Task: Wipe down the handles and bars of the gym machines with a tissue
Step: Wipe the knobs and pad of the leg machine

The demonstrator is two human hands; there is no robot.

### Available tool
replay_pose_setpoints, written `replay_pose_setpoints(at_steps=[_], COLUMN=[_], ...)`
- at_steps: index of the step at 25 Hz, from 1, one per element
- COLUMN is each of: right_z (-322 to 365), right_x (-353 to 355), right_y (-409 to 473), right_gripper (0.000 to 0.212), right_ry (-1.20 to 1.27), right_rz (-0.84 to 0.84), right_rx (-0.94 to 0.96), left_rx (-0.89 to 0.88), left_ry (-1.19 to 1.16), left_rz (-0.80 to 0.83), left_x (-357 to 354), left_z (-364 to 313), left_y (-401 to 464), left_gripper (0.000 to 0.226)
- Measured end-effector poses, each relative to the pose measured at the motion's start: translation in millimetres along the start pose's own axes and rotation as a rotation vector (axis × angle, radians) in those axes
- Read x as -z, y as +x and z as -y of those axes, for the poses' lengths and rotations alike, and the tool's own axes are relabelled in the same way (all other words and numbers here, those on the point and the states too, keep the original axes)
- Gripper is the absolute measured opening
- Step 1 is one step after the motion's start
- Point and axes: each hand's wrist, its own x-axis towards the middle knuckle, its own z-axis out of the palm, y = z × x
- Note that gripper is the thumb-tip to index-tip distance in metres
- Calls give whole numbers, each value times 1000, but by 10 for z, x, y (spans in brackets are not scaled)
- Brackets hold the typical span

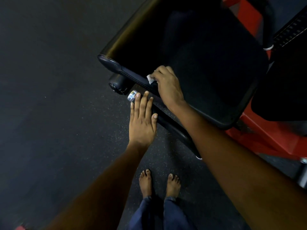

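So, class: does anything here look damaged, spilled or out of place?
Nothing stands out. The right hand holds the tissue against the black pad, and the left hand lies flat, fingers straight.

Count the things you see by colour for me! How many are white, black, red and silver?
White: 1, the tissue that the right hand holds.
Black: 2, the seat pad and the bar.
Red: 1, the machine frame.
Silver: 1, the bar's end cap, touched by the left hand.
Total: 5

We see a dim, underexposed view; a soft sheen streaks the black pad point(191, 47), the floor point(49, 97) blurs leftward, and edges bend.
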Motion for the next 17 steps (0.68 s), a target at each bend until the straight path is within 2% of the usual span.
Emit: replay_pose_setpoints(at_steps=[3,5,7,10,12,14,15,17], right_z=[-313,-516,-609,-612,-625,-899,-1086,-1346], right_x=[77,289,505,633,717,763,763,715], right_y=[-556,-1086,-1535,-1924,-1878,-1726,-1651,-1606], right_gripper=[25,22,22,25,26,25,27,32], right_ry=[-19,-10,50,39,161,217,206,170], right_rz=[78,102,40,-186,-354,-494,-493,-369], right_rx=[-39,-150,-399,-770,-953,-1019,-1054,-1101], left_rx=[25,110,80,-147,-116,-86,-98,-133], left_ry=[14,38,38,91,177,190,185,171], left_rz=[42,46,68,170,171,164,172,183], left_x=[58,110,128,-14,-101,-162,-170,-176], left_z=[-40,-155,-389,-762,-821,-805,-776,-750], left_y=[13,11,-18,-150,-193,-205,-217,-229], left_gripper=[56,55,55,58,59,56,56,56])
